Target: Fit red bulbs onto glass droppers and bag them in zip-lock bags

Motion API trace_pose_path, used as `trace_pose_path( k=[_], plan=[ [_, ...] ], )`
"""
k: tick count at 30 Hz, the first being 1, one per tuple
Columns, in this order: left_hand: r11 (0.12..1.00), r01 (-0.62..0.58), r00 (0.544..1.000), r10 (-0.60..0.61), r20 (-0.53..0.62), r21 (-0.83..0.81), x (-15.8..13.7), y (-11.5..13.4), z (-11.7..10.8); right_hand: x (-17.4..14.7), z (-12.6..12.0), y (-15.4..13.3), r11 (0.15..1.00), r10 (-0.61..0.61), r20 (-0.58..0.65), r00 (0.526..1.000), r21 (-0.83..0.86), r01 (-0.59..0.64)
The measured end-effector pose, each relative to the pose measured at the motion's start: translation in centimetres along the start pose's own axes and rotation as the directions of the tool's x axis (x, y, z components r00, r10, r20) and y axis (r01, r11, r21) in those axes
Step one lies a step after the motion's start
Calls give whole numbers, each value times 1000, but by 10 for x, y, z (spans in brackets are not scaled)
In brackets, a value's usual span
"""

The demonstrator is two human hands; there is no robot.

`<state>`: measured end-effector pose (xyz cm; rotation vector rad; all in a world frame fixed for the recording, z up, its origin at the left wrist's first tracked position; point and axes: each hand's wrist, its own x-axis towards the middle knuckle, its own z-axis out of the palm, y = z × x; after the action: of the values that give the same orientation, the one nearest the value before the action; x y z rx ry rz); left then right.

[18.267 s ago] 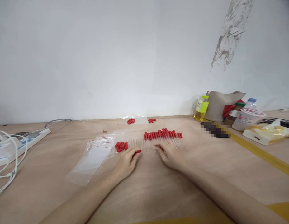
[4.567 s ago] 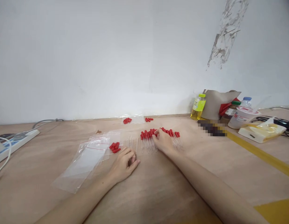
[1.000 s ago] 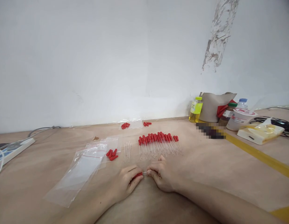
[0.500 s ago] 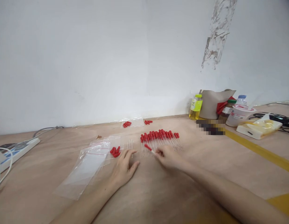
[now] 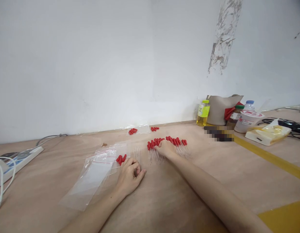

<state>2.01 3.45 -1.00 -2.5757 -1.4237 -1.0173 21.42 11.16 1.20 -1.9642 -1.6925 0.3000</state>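
Glass droppers with red rubber bulbs (image 5: 153, 142) lie side by side in a row, tubes pointing towards me. My right hand (image 5: 167, 149) is over the middle of this row, covering several bulbs and tubes. Its fingers are mostly hidden, so I cannot make out what they hold. My left hand (image 5: 130, 173) rests on the table to the left, fingers bent and thumb apart, with nothing visible in it. Just beyond it are loose red rubber bulbs (image 5: 121, 159) and several bare glass tubes (image 5: 137, 153).
Clear zip bags (image 5: 91, 178) lie left of my left hand. More red bulbs (image 5: 133, 131) lie by the wall on clear plastic. A power strip (image 5: 21, 161) is at far left. On the right stand a yellow bottle (image 5: 202, 113), a lidded cup (image 5: 248, 122) and a tissue pack (image 5: 267, 134).
My right hand has moved forward from in front of the row onto it; the dropper it held is no longer distinguishable. My left hand's fingers have curled more. The view has shifted slightly.
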Motion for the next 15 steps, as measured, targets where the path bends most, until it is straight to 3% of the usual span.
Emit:
trace_pose_path(
  k=[6,10,13,15],
  plan=[
    [999,33,997,-30,-71,36,9,-13,-5,-13,-2,-2,995,-95,-82,992,-21,94],
    [981,183,977,-174,-120,66,28,-46,-30,-23,4,-18,980,-199,-23,980,14,199],
    [947,319,946,-317,64,-38,39,-73,-48,-26,17,-35,963,-260,77,963,94,252],
    [929,359,927,-345,149,-85,42,-85,-55,-25,26,-47,962,-257,114,960,127,242]
  ],
)
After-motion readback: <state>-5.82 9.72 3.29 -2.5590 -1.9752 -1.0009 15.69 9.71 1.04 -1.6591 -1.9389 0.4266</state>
